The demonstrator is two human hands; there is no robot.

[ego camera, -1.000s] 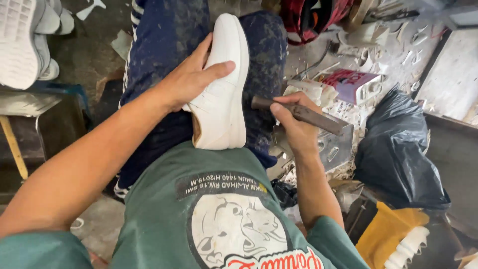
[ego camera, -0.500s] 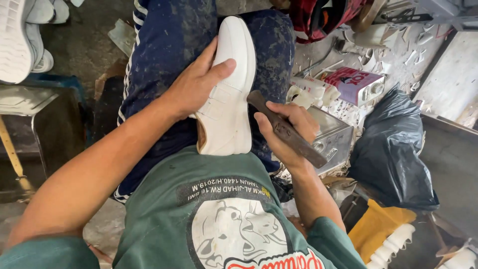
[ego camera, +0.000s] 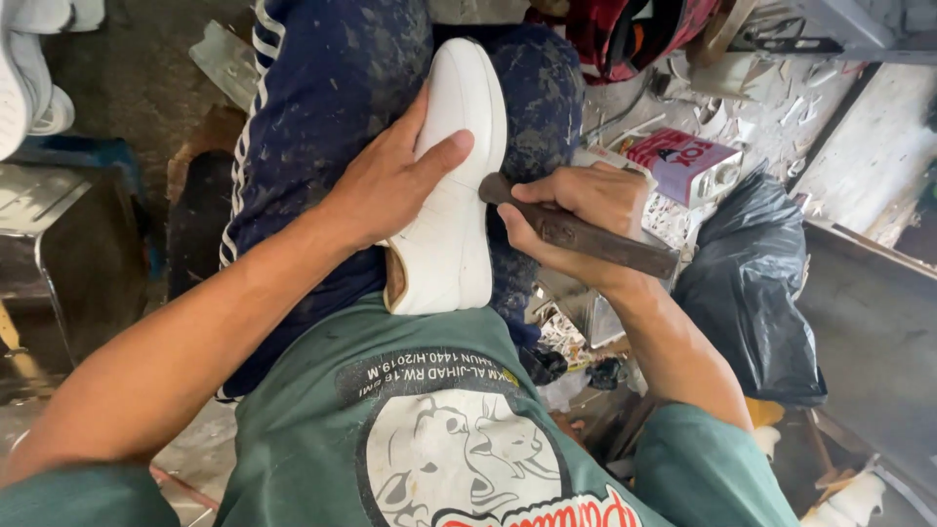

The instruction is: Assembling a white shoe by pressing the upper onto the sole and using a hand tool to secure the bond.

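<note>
While my left hand (ego camera: 390,185) pins the white shoe (ego camera: 454,185) on my lap, my right hand (ego camera: 576,210) grips 1 dark-handled tool (ego camera: 586,234) whose tip could slip and gouge the upper.

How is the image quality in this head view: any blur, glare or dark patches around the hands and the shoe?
Head view: the white shoe, left hand and right hand gripping the dark tool handle are sharp and evenly lit; the shoe is bright but keeps its seams; the left edge and lower right corner fall into shadow.

The left hand (ego camera: 390,185) pressed the white shoe (ego camera: 451,185) on the lap; the right hand (ego camera: 576,210) gripped a dark wooden-handled tool (ego camera: 586,234) against its side.
</note>
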